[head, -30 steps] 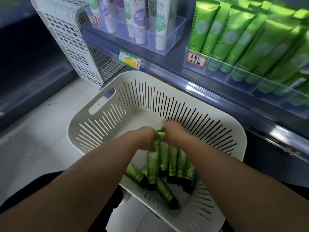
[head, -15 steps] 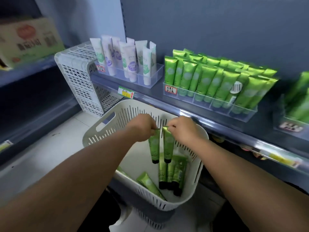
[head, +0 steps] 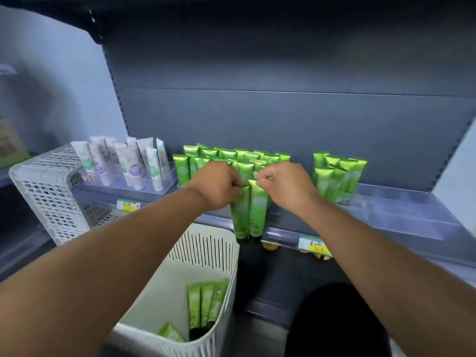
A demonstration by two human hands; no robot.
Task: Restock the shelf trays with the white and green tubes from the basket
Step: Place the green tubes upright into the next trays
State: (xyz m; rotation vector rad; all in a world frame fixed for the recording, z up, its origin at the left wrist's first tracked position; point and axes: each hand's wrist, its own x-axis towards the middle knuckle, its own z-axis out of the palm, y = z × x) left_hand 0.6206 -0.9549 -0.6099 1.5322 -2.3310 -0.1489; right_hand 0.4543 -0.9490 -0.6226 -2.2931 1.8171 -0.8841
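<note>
The left hand (head: 219, 186) pinches the crimped top of a green tube (head: 240, 215), fingers curled on it. The right hand (head: 286, 186) pinches the top of a second tube (head: 257, 210) the same way. Each grip is clamped on its own tube. The two tubes hang side by side, touching, dark caps down, in front of the shelf (head: 386, 210) edge and above the basket's far rim at 1 o'clock.

The basket (head: 226, 292), white and slotted, sits at 6 o'clock below the hands. Inside it three green tubes (head: 206, 307) lie side by side against the right wall, caps toward the viewer, and one more (head: 170, 332) lies tilted at 7 o'clock of them.

Behind the hands, at 12 o'clock, the middle tray (head: 180, 185) holds a dense block of green tubes (head: 231, 155) standing caps down. At 3 o'clock of the hands a smaller cluster of green tubes (head: 337, 173) stands at the left end of a long clear tray (head: 399, 204). At 9 o'clock of the hands a clear tray (head: 154, 182) holds white tubes (head: 121, 161) with green and purple marks, upright and leaning.

A white perforated crate (head: 49, 194) stands at the shelf's left end, at 9 o'clock. Price tags (head: 128, 204) are clipped to the shelf's front edge. A dark back panel (head: 283, 112) rises behind the shelf.
</note>
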